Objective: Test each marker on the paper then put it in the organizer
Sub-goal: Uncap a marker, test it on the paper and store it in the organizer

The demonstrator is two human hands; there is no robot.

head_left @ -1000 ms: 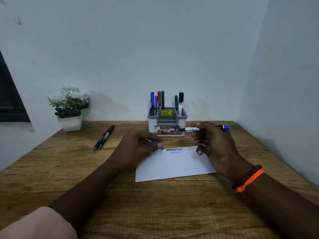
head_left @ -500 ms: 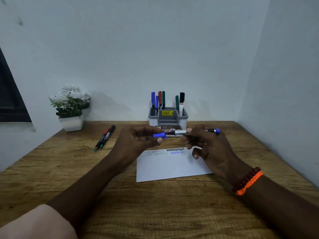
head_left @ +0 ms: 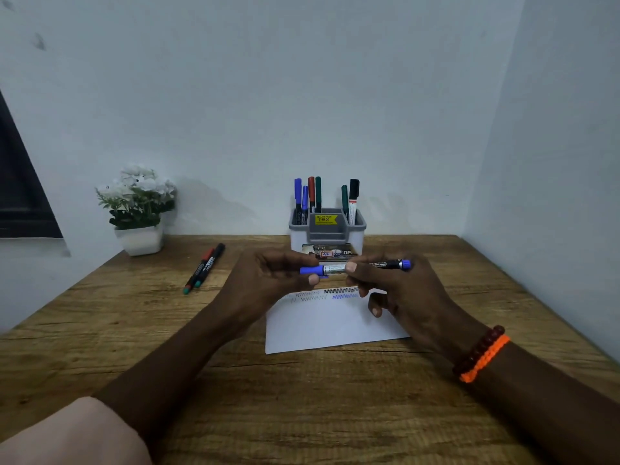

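Both hands have lifted off the paper since a second ago, and the blue cap now sits on the marker held level above the sheet. On the wooden table, the grey organizer stands at the far edge against the wall; its left compartment holds two blue, one red and one green marker, its right a green and a black-capped one, all upright. The sheet lies near centre with zigzag test lines along its far edge, partly hidden by the hands. The left hand curls round the cap end; the right hand pinches the barrel, its lower fingers loosely bent. Two markers lie side by side at far left, near a potted plant. Label text on the organizer is too small to read.
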